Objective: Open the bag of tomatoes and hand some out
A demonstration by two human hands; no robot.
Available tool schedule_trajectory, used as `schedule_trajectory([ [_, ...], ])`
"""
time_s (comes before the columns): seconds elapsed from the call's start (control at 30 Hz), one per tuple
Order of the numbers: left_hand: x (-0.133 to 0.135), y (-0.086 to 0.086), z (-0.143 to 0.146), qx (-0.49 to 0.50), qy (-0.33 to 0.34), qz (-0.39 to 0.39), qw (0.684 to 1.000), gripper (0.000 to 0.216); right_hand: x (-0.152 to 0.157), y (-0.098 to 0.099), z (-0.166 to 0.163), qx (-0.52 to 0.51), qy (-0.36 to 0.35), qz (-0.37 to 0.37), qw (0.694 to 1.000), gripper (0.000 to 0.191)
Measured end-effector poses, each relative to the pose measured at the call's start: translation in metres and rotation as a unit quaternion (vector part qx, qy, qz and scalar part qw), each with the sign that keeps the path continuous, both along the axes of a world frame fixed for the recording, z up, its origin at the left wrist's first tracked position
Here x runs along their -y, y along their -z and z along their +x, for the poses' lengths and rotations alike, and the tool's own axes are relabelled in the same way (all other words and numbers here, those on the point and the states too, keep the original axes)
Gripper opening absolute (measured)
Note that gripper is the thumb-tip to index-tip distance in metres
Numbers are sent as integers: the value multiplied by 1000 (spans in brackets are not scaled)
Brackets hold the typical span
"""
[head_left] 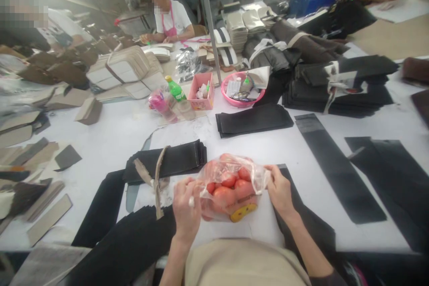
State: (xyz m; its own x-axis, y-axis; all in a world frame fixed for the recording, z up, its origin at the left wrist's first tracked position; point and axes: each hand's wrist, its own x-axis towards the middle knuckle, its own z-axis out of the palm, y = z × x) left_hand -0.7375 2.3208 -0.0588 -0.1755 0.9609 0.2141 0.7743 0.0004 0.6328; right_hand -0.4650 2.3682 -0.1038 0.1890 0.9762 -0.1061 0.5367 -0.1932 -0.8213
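Observation:
A clear plastic bag (231, 174) full of red tomatoes (224, 194) rests on the white table (284, 147) right in front of me. My left hand (186, 208) grips the bag's left side. My right hand (279, 187) pinches the bag's right edge. A yellow label shows at the bag's bottom. A tied stack of black fabric pieces (170, 158) lies just left of the bag.
Black fabric stacks (254, 120) and strips (338, 170) cover the table's middle and right. A pink bowl (241, 91), a pink box (201, 91), a green bottle (176, 89) stand farther back. Beige pieces (124, 69) pile at left. Other people work at the far side.

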Motion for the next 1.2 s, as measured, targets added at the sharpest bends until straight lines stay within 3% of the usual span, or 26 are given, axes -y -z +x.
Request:
schedule_trajectory([
  [0.07, 15, -7, -12, 137, -31, -61, 988, 31, -2, -5, 3, -63, 26, 2, 998, 24],
  [0.1, 22, -8, -13, 237, -59, -100, 965, 36, -3, -9, 3, -112, 44, 3, 993, 24],
  [0.2, 33, -11, -9, 517, -170, -108, 832, 45, -8, -24, 5, -258, 77, 5, 963, 24],
  [0.27, 35, -19, -4, 610, -194, -70, 765, 41, -7, -36, 8, -294, 78, 11, 953, 22],
  [0.33, 36, -34, -1, 639, -178, -56, 746, 34, -3, -48, 12, -291, 68, 16, 954, 21],
  [0.4, 39, -52, -1, 621, -152, -65, 766, 35, 3, -57, 15, -282, 54, 18, 958, 24],
  [0.47, 43, -66, -1, 570, -128, -71, 808, 41, 9, -62, 17, -287, 51, 14, 957, 26],
  [0.57, 49, -78, 2, 520, -104, -69, 845, 46, 14, -63, 21, -298, 60, -1, 953, 29],
  [0.8, 50, -81, 11, 489, -83, -65, 866, 53, 17, -66, 37, -295, 24, -53, 954, 34],
  [0.97, 49, -81, 13, 474, -47, -72, 876, 56, 15, -78, 44, -187, -48, -54, 980, 36],
  [1.07, 49, -79, 13, 466, -27, -78, 881, 55, 15, -89, 42, -65, -38, -8, 997, 37],
  [1.13, 50, -79, 12, 467, -22, -82, 880, 55, 17, -101, 35, 24, 3, 68, 997, 35],
  [1.2, 51, -79, 11, 470, -20, -83, 878, 55, 19, -115, 22, 49, 10, 143, 989, 32],
])
